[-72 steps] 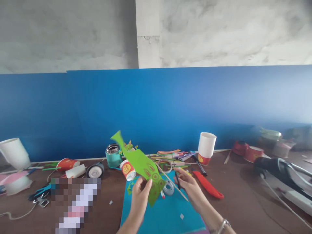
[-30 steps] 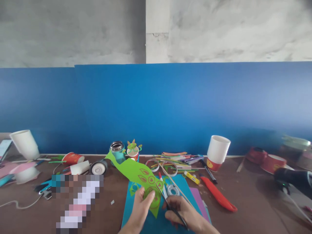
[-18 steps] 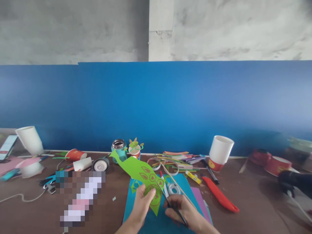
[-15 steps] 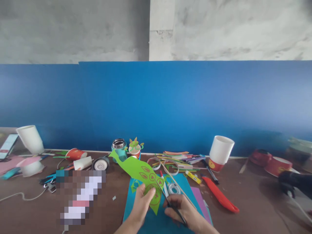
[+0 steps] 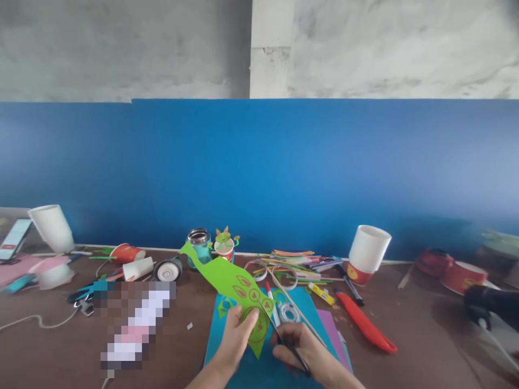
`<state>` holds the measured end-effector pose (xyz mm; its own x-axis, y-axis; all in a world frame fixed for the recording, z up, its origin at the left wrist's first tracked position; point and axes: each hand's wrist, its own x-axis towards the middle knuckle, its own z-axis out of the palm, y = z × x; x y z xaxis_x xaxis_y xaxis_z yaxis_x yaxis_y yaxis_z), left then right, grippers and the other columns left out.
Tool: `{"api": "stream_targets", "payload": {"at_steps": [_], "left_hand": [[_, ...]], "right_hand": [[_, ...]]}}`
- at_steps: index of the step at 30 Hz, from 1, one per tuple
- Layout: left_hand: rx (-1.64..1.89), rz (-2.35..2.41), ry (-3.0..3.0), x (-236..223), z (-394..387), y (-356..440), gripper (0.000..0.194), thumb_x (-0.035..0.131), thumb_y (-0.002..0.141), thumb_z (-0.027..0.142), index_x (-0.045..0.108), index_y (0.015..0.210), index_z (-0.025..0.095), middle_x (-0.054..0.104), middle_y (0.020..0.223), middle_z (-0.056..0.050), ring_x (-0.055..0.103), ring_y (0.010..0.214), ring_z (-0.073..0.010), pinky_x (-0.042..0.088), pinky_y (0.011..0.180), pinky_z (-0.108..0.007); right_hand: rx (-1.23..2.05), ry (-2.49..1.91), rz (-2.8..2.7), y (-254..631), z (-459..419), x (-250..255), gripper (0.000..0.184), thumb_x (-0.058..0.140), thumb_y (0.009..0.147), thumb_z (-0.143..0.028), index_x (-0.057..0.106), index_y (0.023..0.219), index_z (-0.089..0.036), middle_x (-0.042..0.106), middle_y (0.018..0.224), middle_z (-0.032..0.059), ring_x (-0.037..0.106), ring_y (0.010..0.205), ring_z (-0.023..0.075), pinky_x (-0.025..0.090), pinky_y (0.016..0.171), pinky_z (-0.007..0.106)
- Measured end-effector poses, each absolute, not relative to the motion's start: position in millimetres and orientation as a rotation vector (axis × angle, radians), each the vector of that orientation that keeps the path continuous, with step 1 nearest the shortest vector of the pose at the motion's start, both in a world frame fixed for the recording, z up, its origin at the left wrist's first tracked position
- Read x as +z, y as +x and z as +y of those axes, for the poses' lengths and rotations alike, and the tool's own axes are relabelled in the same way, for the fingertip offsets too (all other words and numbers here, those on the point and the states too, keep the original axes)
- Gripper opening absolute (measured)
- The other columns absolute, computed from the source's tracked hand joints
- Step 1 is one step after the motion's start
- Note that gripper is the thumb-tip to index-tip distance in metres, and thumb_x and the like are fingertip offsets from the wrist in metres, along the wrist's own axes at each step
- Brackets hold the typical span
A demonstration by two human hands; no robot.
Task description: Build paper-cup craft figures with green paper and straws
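My left hand [image 5: 239, 337] pinches a bright green sheet of paper [image 5: 221, 278] with its thumb on top. Red-brown outlines of circles and leaf shapes are drawn on the sheet. In my right hand [image 5: 300, 346] is a pair of scissors [image 5: 286, 341] with dark handles, its blades reaching up to the paper's right part between the drawn circles. Both hands are over a blue sheet [image 5: 214, 340] on the table. Close beyond them lie a roll of clear tape [image 5: 289, 312] and a white marker with a red tip [image 5: 272, 302].
A red knife-shaped object [image 5: 367, 324] and a yellow glue stick [image 5: 321, 293] lie to the right. Stacked paper cups [image 5: 368, 248] stand behind. A teal flask [image 5: 198, 246] and a decorated cup [image 5: 224, 247] stand at the back, beside several coloured sticks [image 5: 292, 262]. A cable [image 5: 40, 327] runs at left.
The paper and scissors have barely moved; both hands keep the same grip. The view has shifted very slightly.
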<state>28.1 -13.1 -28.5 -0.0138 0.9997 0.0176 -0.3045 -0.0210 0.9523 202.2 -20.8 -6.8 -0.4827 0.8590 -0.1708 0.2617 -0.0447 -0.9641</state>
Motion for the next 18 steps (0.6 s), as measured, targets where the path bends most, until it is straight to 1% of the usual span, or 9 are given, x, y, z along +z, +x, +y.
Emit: {"api": "stream_targets", "payload": {"at_steps": [5, 9, 13, 15, 18], "left_hand": [[1.363, 0.985, 0.967, -26.4, -13.4, 28.1, 0.036, 0.071, 0.069, 0.045, 0.064, 0.079, 0.012, 0.063, 0.064, -0.001, 0.053, 0.056, -0.0123, 0.042, 0.053, -0.022], [1.361, 0.973, 0.99, -23.5, -14.8, 27.5, 0.034, 0.07, 0.071, 0.044, 0.066, 0.081, 0.012, 0.065, 0.067, -0.002, 0.056, 0.061, -0.0146, 0.045, 0.057, -0.024], [1.359, 0.969, 0.98, -19.8, -17.5, 27.4, 0.032, 0.071, 0.07, 0.043, 0.066, 0.081, 0.013, 0.067, 0.071, -0.002, 0.057, 0.064, -0.015, 0.046, 0.058, -0.024], [1.352, 0.956, 0.982, -17.7, -18.5, 27.8, 0.033, 0.071, 0.07, 0.043, 0.066, 0.081, 0.013, 0.066, 0.071, -0.002, 0.058, 0.064, -0.0149, 0.045, 0.058, -0.023], [1.323, 0.939, 0.992, -15.0, -19.4, 28.5, 0.034, 0.071, 0.069, 0.044, 0.065, 0.08, 0.013, 0.064, 0.065, -0.001, 0.054, 0.058, -0.013, 0.044, 0.054, -0.023]], "right_hand": [[1.539, -1.202, -1.764, 202.7, -19.8, -5.1, 0.041, 0.07, 0.066, -0.052, 0.061, 0.078, -0.014, 0.044, 0.046, -0.0076, 0.039, 0.039, 0.0047, 0.033, 0.035, 0.014], [1.537, -1.207, -1.77, 202.0, -19.3, -3.0, 0.038, 0.072, 0.066, -0.049, 0.061, 0.076, -0.014, 0.044, 0.045, -0.0078, 0.039, 0.038, 0.0042, 0.031, 0.034, 0.014], [1.534, -1.223, -1.759, 201.8, -20.0, -2.0, 0.039, 0.073, 0.065, -0.05, 0.061, 0.075, -0.014, 0.043, 0.044, -0.008, 0.038, 0.037, 0.0044, 0.03, 0.033, 0.014], [1.539, -1.232, -1.748, 201.4, -20.7, -1.5, 0.04, 0.074, 0.063, -0.05, 0.061, 0.075, -0.014, 0.043, 0.044, -0.0079, 0.039, 0.037, 0.0051, 0.032, 0.033, 0.014], [1.566, -1.21, -1.717, 200.6, -21.6, -0.9, 0.042, 0.075, 0.061, -0.05, 0.061, 0.077, -0.014, 0.044, 0.046, -0.0078, 0.042, 0.039, 0.0059, 0.036, 0.035, 0.015]]}}
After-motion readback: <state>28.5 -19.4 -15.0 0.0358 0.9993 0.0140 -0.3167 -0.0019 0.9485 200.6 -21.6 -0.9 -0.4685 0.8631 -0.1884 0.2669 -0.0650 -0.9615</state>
